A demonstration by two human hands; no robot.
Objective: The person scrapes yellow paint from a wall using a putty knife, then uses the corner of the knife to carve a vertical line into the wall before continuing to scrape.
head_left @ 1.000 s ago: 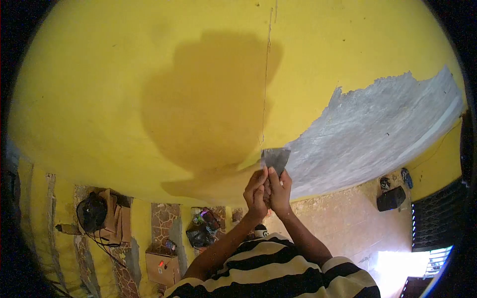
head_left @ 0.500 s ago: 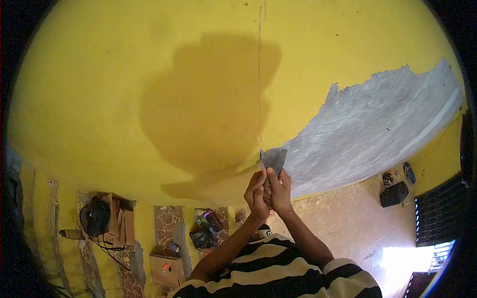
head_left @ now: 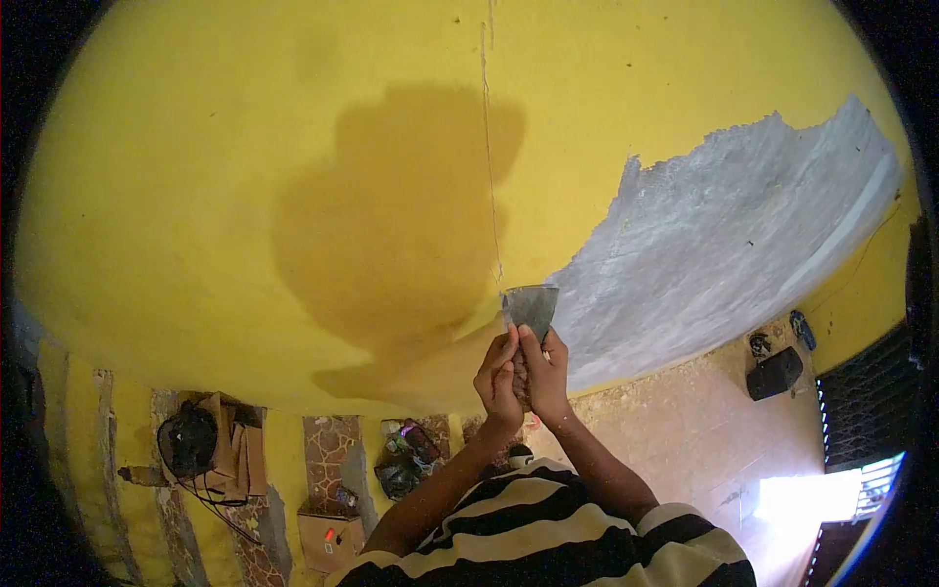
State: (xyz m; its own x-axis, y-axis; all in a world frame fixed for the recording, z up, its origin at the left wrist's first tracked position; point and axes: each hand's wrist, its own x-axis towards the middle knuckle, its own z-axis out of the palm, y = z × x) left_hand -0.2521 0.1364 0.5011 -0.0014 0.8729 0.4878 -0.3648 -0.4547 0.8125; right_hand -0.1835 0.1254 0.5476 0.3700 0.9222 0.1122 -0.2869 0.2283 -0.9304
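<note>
Both my hands grip one putty knife [head_left: 532,305], a scraper with a wide grey metal blade pointing up at the wall. My left hand [head_left: 501,377] closes round its handle from the left, and my right hand [head_left: 545,372] holds it from the right with the thumb up along the blade's base. The blade's edge lies at the border of the yellow paint [head_left: 411,196] and a bare grey patch [head_left: 685,245]. A thin vertical crack [head_left: 491,176] runs down the paint to the blade. Most of the handle is hidden by my fingers.
Below the wall at left are a cardboard box [head_left: 240,440] with a black round object [head_left: 188,437], black plastic bags [head_left: 399,472] and another carton [head_left: 331,538]. A black speaker-like box [head_left: 775,374] stands on the tiled floor [head_left: 665,445] at right, near a dark grille [head_left: 875,411].
The view has shifted slightly, so the wall's crack and patch sit farther left. The blade now shows broader and flatter to me; both hands still hold the putty knife.
</note>
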